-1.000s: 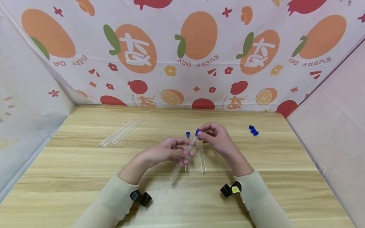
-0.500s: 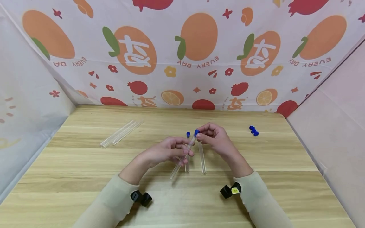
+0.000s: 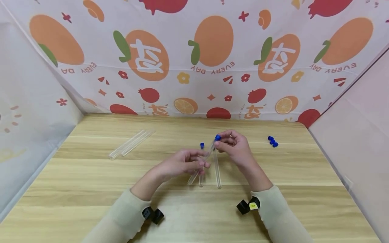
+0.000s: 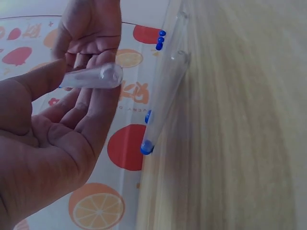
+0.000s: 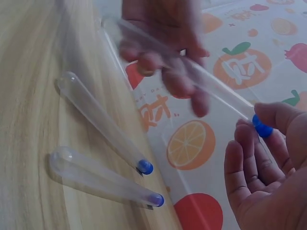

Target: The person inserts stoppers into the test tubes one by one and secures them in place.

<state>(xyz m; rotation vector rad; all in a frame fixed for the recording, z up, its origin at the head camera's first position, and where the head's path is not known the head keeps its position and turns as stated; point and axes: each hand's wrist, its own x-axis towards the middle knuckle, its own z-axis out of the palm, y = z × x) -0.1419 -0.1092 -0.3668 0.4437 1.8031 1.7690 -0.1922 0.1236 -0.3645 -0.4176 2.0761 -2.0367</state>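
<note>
Above the wooden table (image 3: 194, 212), the left hand (image 3: 184, 163) is loosely holding the tilted clear tube (image 5: 216, 90), fingers half-curled; the right hand (image 3: 236, 145) is pinching its blue cap (image 3: 217, 137); the tube is perhaps risking to slip, because this grip is looking light; the cap, if pushed aslant, is risking a crooked fit.

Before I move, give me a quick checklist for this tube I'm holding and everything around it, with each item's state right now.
1. Left hand holding the held tube: ok.
2. Right hand pinching the blue cap at its end: ok.
3. That blue cap fully seated: cannot tell.
4. Two capped tubes lying on the table: ok.
5. Spare caps available: ok, three at the right.
6. Far-left tubes capped: not ok, no caps on them.
</note>
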